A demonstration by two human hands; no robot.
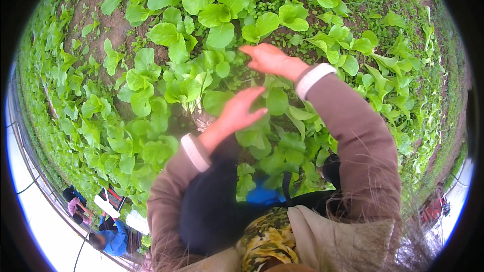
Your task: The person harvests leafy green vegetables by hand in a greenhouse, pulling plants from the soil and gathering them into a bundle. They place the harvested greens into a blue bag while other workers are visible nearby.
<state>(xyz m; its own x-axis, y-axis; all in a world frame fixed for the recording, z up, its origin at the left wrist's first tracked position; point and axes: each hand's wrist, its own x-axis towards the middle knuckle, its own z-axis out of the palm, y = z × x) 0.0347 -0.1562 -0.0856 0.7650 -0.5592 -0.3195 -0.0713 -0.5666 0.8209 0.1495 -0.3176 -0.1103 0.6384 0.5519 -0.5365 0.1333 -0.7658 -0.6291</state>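
Observation:
My left hand (238, 111) reaches over leafy green plants in front of my knee, thumb and fingers apart, with nothing seen in it. Farther forward and to the right, my right hand (266, 58) is just above low weeds and young leaves; its index finger points left and the other fingers are curled under, so what lies beneath them is hidden. A bunch of pulled leafy greens (193, 90) with pale stems and roots showing lies left of both hands. Broad-leaved plants (223, 11) grow beyond the hands.
Dense rows of greens (94, 132) spread left, with bare soil (109, 26) at the upper left. Two people (113, 236) are at the lower left beside a white container (137, 222) and a dark crate (113, 198). A blue object (264, 193) lies under me. A red machine (431, 211) stands far right.

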